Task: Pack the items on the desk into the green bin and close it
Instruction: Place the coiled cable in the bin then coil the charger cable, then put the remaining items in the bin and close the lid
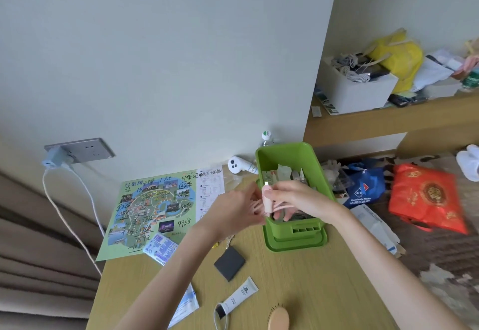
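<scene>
both hands meet over the near-left edge of the green bin (285,151), which stands open on the wooden surface (298,290) near the wall, with small packets and sachets upright inside it. a wider green piece shows under its near end; whether that is the lid cannot be told.

the right hand (294,200) reaches in across the bin's rim, its thumb and fingers curled and pinched on the pink cable (267,204), whose plug stands upright with its metal tip upward. the other fingers of this hand spread downward into the bin under the loops. the left hand (233,208) comes in from the left, just outside the bin wall, its fingers closed around the cable's coiled loops; the fingertips are blurred, so the exact grip is unclear. the cable bundle hangs between the two hands, right at the bin's left wall, partly above the inside.

things lying on the surface outside the bin:
- a dark grey square pouch (229,262) in front of the bin
- a white tube (241,296) nearer the person, with a wooden hairbrush (279,318) beside it at the lower edge
- a blue and white packet (160,248) on the corner of a printed map (145,208) covered in handwriting
- another blue and white packet (187,306) partly under the left forearm
- a white controller (237,165) by the wall, just left of the bin
- a water bottle (265,138) behind the bin

a charger (51,161) sits in the wall socket at left.
</scene>
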